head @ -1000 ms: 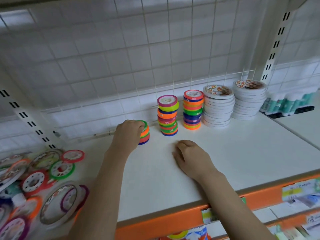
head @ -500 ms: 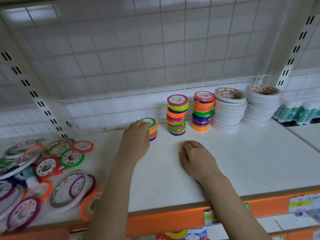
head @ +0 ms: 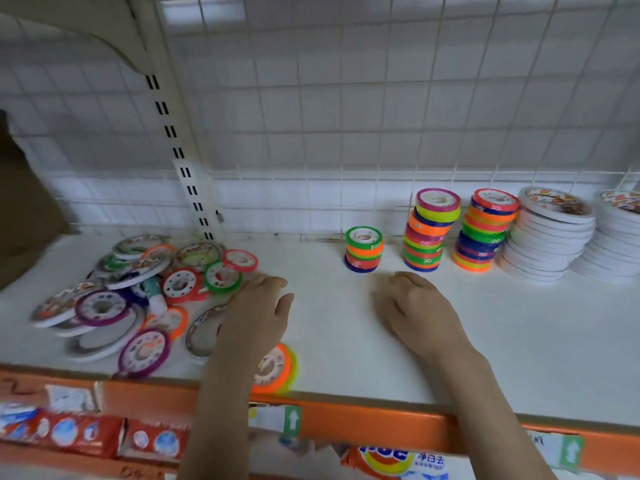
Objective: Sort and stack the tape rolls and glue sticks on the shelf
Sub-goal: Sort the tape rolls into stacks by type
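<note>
The left hand [head: 258,313] has left the short stack [head: 363,249] and moved to the loose rolls [head: 138,299].

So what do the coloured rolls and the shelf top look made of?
Coloured rolls: likely glossy plastic tape wound on white plastic spools; bright neon bands, holed white hubs. Shelf top: smooth matte white board, maybe painted metal or laminate; its orange front edge looks painted or plastic.

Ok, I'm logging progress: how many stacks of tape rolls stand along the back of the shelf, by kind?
Stacks of small neon-coloured plastic tape rolls: 3
Stacks of wide flat white tape rolls: 2
Total: 5
</note>
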The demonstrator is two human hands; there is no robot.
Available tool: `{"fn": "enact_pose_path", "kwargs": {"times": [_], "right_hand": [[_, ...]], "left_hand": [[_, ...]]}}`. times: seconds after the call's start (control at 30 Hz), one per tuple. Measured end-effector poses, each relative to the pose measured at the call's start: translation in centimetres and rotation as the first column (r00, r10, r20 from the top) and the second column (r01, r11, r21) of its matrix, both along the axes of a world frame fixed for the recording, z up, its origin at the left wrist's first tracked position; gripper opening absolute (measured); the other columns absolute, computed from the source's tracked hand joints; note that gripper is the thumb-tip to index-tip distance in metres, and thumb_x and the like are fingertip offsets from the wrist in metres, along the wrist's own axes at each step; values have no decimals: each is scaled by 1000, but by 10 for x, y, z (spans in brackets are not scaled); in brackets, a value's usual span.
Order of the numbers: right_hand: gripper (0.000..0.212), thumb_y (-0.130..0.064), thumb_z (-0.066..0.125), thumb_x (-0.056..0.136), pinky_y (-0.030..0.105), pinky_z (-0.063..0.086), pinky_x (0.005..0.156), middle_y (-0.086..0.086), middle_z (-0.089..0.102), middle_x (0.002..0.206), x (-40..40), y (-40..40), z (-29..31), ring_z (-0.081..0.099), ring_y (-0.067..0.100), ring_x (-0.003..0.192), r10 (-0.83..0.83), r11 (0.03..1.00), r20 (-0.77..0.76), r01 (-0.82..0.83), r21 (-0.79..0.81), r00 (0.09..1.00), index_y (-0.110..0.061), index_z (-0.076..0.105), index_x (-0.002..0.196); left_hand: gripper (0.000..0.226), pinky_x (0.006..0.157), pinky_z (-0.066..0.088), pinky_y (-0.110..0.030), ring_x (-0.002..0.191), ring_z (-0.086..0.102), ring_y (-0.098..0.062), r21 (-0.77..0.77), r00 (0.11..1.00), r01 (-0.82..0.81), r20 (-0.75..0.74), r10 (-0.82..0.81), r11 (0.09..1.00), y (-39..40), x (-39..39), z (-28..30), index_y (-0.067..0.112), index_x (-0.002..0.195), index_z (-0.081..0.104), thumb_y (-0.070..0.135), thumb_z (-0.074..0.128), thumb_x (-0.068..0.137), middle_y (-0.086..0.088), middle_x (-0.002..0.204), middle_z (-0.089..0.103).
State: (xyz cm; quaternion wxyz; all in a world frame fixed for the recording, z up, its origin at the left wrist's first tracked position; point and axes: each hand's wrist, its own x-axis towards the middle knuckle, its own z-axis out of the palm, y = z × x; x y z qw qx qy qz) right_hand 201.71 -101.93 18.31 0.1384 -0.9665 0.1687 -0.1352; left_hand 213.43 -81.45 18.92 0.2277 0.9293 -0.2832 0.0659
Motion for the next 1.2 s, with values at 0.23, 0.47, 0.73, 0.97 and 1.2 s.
{"fn": "enact_pose_path", "kwargs": {"times": [0.23,0.47,0.73,0.97,1.2], "right_hand": [[31,-26,43,93,28,40,94,4,54,127,33,50,-1,47,22,121,117,993,21,-118,32,993,-9,59,114],[43,-27,42,96,21,28,103,3,44,142,41,82,0,39,18,131,135,989,28,-137,57,990,-10,46,135],[39,-25,46,95,22,32,99,7,50,135,22,88,-4,44,21,126,82,995,56,-85,53,995,-7,51,129],[56,-36,35,85,2,17,94,2,50,137,3,103,6,44,17,128,210,973,95,-218,80,973,-13,49,134],[48,-17,38,81,6,24,102,-4,50,137,-2,121,6,40,9,130,402,905,71,-408,122,913,-21,60,123]], "left_hand": [[23,79,48,-35,91,58,-21,-45,993,-121,-21,120,992,59,7,6,9,100,61,30,54,91,-3,99,62],[53,44,19,-22,42,33,-8,48,999,-46,-24,47,998,72,-2,12,18,48,34,48,58,85,3,44,31],[44,65,32,-28,73,46,-14,105,999,34,-2,-34,994,61,0,-1,22,53,38,42,55,88,9,65,38],[24,75,42,-33,93,58,-22,22,995,44,90,-46,999,62,-2,10,19,109,63,28,45,96,-3,96,66],[23,79,41,-36,94,56,-25,-32,990,26,140,-21,999,78,-10,13,14,103,63,28,45,97,-5,95,65]]}}
